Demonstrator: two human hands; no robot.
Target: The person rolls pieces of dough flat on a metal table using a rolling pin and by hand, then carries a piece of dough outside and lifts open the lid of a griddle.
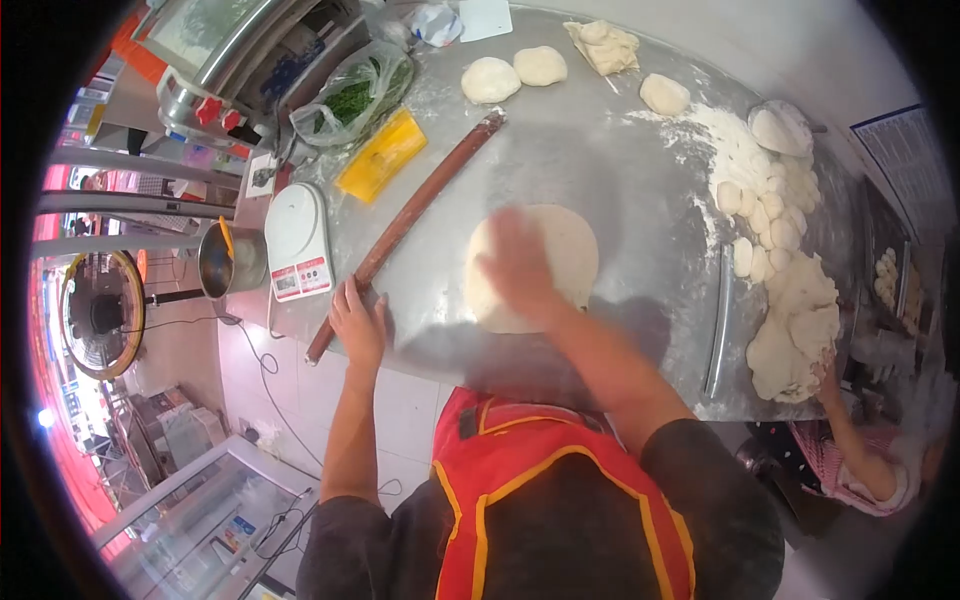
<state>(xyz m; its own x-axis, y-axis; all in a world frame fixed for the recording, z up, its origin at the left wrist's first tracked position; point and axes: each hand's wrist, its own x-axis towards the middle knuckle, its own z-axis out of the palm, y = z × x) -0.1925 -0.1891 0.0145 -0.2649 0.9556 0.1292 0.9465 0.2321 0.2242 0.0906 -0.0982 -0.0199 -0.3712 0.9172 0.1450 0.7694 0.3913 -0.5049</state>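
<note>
**Flattened dough pressed near the table's front edge**

The right hand [517,265], blurred, was spread flat on the flattened dough round [560,250], gripping nothing. The left hand [358,325] was laid open against the long rolling pin [410,215], just beside the steel table [620,180] edge. The pin could be nudged off; the dough could be torn where little flour lay.

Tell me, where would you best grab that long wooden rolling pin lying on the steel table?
Probably at its near end, coming from above. The rolling pin lies flat and slanted on the table, and the left hand already rests on that end. Its far end points toward the dough balls, a longer reach.
</note>
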